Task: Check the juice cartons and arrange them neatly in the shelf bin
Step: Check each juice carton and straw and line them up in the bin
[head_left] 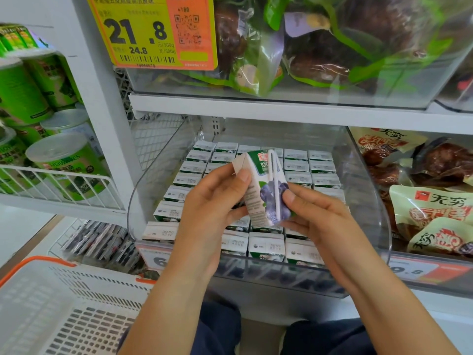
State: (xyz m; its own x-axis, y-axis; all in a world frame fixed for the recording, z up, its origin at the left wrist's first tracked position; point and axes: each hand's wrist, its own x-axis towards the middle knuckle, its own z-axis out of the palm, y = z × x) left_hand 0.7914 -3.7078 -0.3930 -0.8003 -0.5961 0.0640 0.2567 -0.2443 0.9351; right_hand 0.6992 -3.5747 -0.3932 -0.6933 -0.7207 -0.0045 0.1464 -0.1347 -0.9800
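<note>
A blueberry juice carton [266, 188], white straw on its face, is held tilted above the clear shelf bin [368, 201], gripped between the left hand [212, 201] and right hand [314, 216]. Below it, rows of matching cartons [297, 172] fill the bin. A white shopping basket [64, 303] sits lower left.

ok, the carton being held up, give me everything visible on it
The held carton is a small white juice box with a green top band, blueberry artwork and a white wrapped straw running down its front. It looks like coated paperboard, intact. It is tilted, top leaning left, above the clear bin, pinched between the left hand and right hand.
</note>
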